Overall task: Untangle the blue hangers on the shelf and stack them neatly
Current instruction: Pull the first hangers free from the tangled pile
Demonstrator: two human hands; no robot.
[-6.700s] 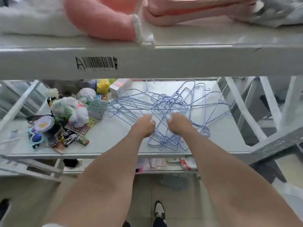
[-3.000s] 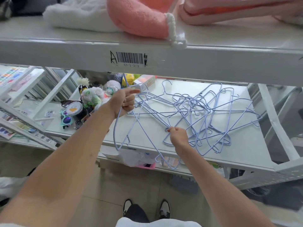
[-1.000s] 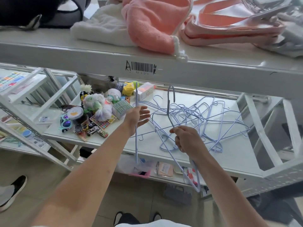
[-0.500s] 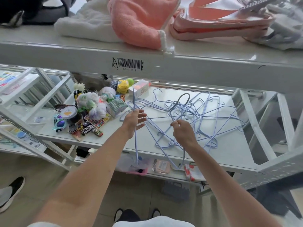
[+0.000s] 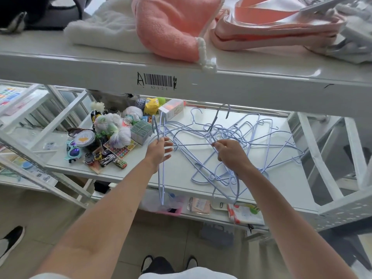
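A tangle of thin blue wire hangers [image 5: 255,141] lies spread over the right half of the white middle shelf [image 5: 181,178]. My left hand [image 5: 159,151] holds one or two freed hangers [image 5: 162,178] edge-on; they hang down past the shelf's front edge, hooks up, fingers partly spread. My right hand [image 5: 230,153] pinches another hanger [image 5: 217,119] near its neck, its hook raised toward the upper shelf, its lower part drooping over the front edge. That hanger still crosses the tangle.
Small clutter [image 5: 112,137] fills the shelf's left half: toy cars, sunglasses, a round tin, bagged items, small boxes. The upper shelf [image 5: 201,83] with a barcode label and pink and white fabrics [image 5: 171,27] overhangs closely. White rack struts [image 5: 322,168] stand at the right.
My right hand has lifted its hanger higher, raising the hook toward the upper shelf. My left hand keeps the freed hangers upright and has shifted slightly. The camera has moved a little closer.
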